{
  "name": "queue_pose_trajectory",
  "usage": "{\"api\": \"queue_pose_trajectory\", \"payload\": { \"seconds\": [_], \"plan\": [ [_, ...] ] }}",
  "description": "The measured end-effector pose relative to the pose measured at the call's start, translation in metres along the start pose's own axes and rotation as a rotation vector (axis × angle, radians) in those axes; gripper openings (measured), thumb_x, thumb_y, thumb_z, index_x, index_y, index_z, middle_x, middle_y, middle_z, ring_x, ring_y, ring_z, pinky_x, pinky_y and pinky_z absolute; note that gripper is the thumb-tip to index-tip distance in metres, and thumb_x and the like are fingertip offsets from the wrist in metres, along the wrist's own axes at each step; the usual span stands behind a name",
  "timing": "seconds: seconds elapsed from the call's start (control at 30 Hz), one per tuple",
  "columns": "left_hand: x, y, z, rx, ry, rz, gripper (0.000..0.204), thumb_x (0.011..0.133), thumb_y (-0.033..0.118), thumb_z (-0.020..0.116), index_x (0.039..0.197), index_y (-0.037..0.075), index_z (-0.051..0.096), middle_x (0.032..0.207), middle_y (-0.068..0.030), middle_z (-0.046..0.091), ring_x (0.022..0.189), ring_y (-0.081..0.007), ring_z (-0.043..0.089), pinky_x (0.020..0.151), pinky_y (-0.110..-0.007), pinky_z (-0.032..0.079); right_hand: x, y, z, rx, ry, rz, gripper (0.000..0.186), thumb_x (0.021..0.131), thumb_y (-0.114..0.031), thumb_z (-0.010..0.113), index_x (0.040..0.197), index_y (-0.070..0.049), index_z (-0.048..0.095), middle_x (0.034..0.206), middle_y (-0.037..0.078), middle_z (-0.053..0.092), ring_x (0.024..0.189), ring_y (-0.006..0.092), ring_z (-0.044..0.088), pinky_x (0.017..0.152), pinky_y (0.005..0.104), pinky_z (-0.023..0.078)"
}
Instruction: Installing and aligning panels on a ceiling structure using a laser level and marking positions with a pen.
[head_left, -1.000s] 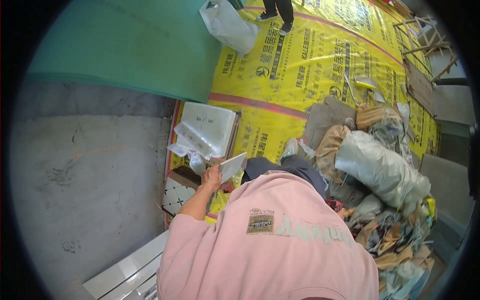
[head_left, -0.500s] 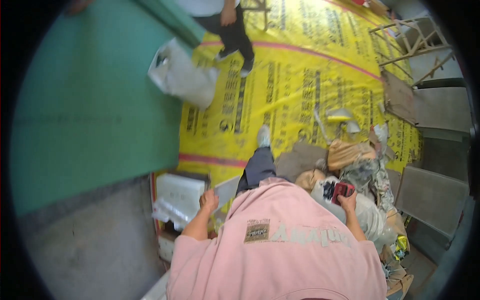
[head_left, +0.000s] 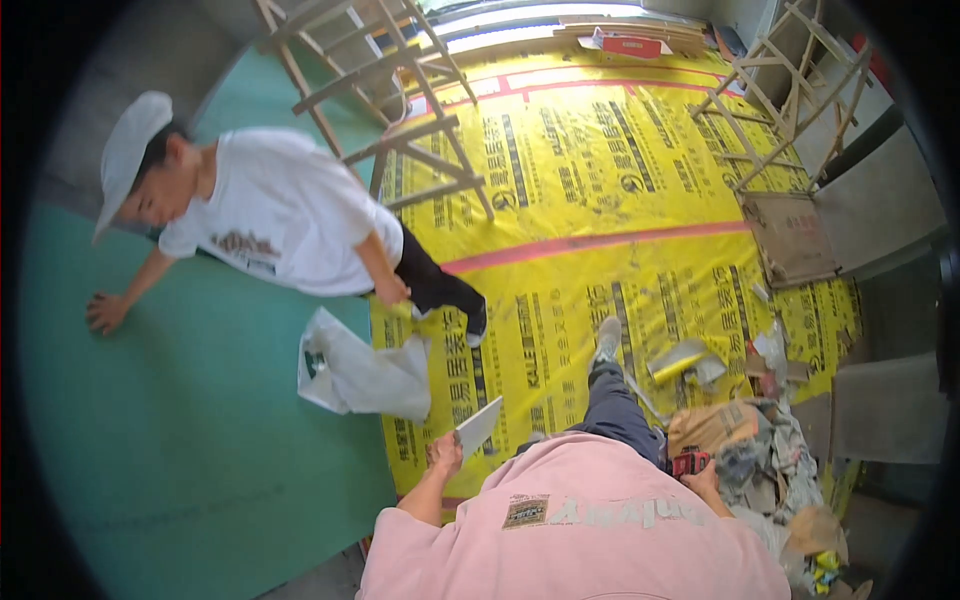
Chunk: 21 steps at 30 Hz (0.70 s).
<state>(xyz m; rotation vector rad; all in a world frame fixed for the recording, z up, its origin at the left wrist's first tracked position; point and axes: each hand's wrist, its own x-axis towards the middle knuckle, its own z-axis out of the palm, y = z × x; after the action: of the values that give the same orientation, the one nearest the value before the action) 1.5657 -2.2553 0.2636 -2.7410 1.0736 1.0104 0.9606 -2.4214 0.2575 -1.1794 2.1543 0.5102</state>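
Your left hand, just ahead of your pink top, is closed around the near end of a flat white panel, which tilts upward and away toward the right. Your right hand, out on your other side, is wrapped around a small red object; its exact kind is too small to tell. Beside that hand is a heap of crumpled bags and scraps. One of your shoes is forward on yellow printed floor sheeting. Ahead of the panel, a white sack lies by the edge of a large green surface. At upper left, a co-worker in a white cap and white shirt leans over, one palm spread on the green. Beyond stands a wooden trestle; another wooden frame is at upper right.
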Motion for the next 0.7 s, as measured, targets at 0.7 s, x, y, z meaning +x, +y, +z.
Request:
{"api": "queue_pose_trajectory", "payload": {
  "seconds": [0.7],
  "plan": [
    [0.393, 0.308, -0.137, -0.19, 0.03, -0.177, 0.027, 0.08, 0.02, 0.065, 0.106, 0.015, 0.069, 0.102, -0.0179, 0.069, 0.1, -0.0379, 0.065, 0.087, -0.047, 0.052, 0.389, -0.514, -0.388, 0.053, 0.271, -0.251, 0.081, 0.058, -0.028, 0.081, 0.123, -0.011, 0.036, 0.104, 0.02, 0.065, 0.097, 0.0409, 0.064, 0.086, 0.0489, 0.05]
  ]
}}
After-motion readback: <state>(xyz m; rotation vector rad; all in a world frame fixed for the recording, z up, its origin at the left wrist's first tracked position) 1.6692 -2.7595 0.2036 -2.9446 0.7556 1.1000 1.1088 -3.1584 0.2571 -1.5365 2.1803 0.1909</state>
